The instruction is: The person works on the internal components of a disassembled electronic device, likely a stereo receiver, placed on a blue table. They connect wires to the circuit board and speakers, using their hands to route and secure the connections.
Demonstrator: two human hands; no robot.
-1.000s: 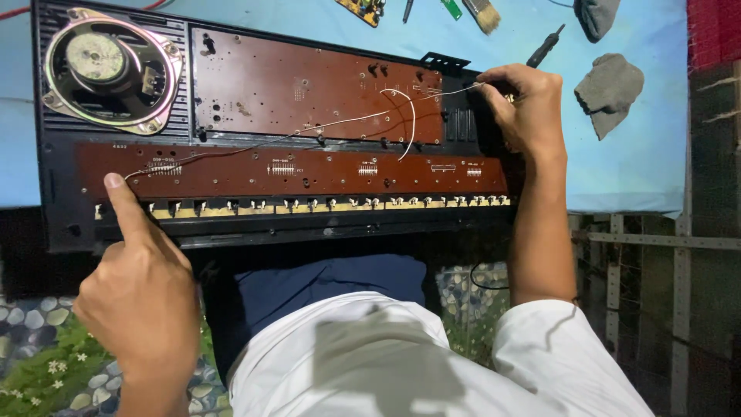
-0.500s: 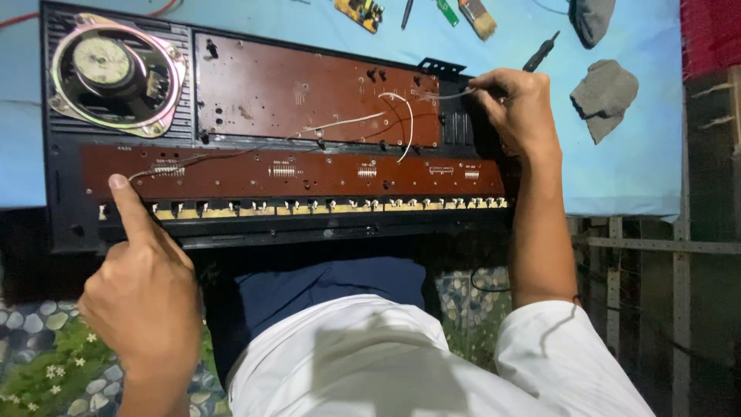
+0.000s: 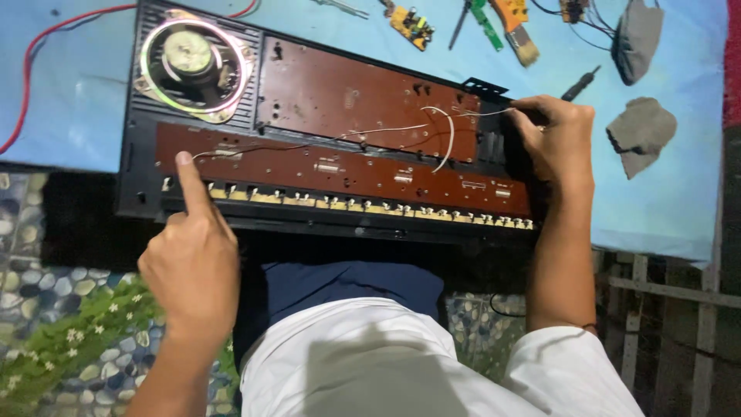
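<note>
An opened black electronic keyboard case (image 3: 139, 154) lies on the blue-covered table, showing a round speaker (image 3: 193, 66), an upper brown circuit board (image 3: 347, 93) and a long lower brown board (image 3: 370, 166). My left hand (image 3: 189, 262) has its fingers curled and its index finger stretched out, the tip touching the left end of the lower board. My right hand (image 3: 559, 135) rests at the case's right end, its fingertips pinched on a thin white wire (image 3: 448, 135) that loops across the boards.
A red wire (image 3: 31, 69) curves over the blue cover (image 3: 69, 116) at the left. At the back lie a small circuit board (image 3: 411, 25), a brush (image 3: 519, 27), a dark-handled tool (image 3: 580, 81) and two grey cloths (image 3: 641, 135). A pebble-patterned mat (image 3: 62, 309) covers the floor.
The view has shifted, so the keyboard case sits further right and more tilted in the picture. Both hands stay at the same spots on the case.
</note>
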